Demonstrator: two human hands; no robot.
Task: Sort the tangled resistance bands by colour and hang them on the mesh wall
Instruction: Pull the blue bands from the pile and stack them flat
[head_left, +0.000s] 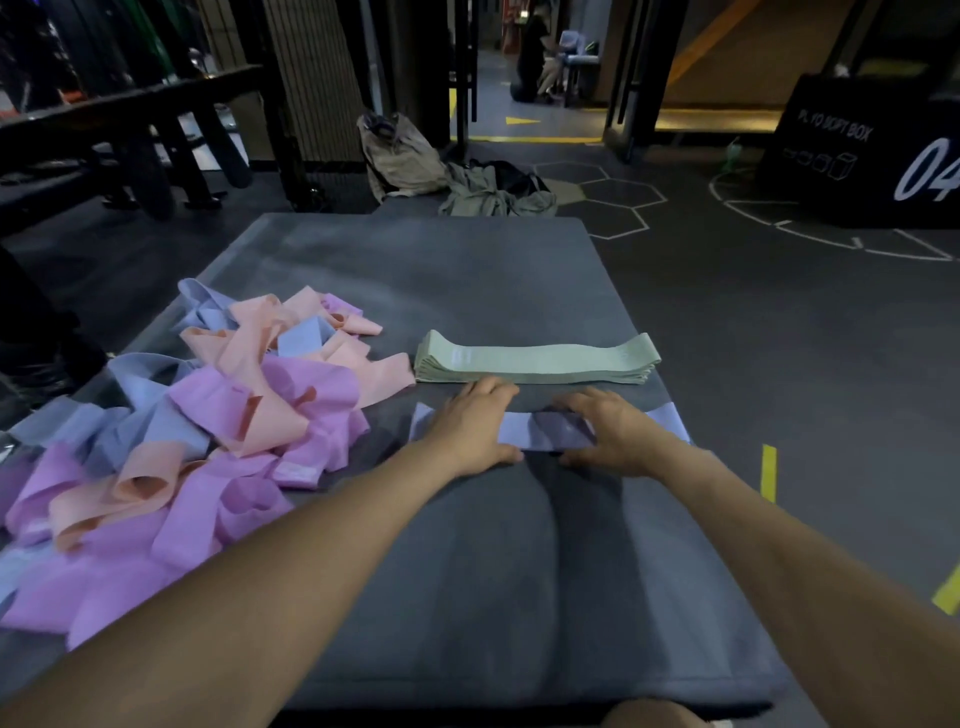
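Left hand (475, 426) and right hand (605, 434) laid flat, fingers extended, on lavender band (545, 434); band pressed smooth on grey mat (467, 270), presumably to start new colour stack. Green stack (537, 358) already squared just beyond. Tangled pile (197, 436) heaped at mat's left. Dim gym floor; plyo box (872, 156) far right. Mesh wall not identified.

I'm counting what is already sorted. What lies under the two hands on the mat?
One flat pale blue band lies under the left hand and right hand, its ends showing on both sides. Whether more bands lie beneath it is hidden.
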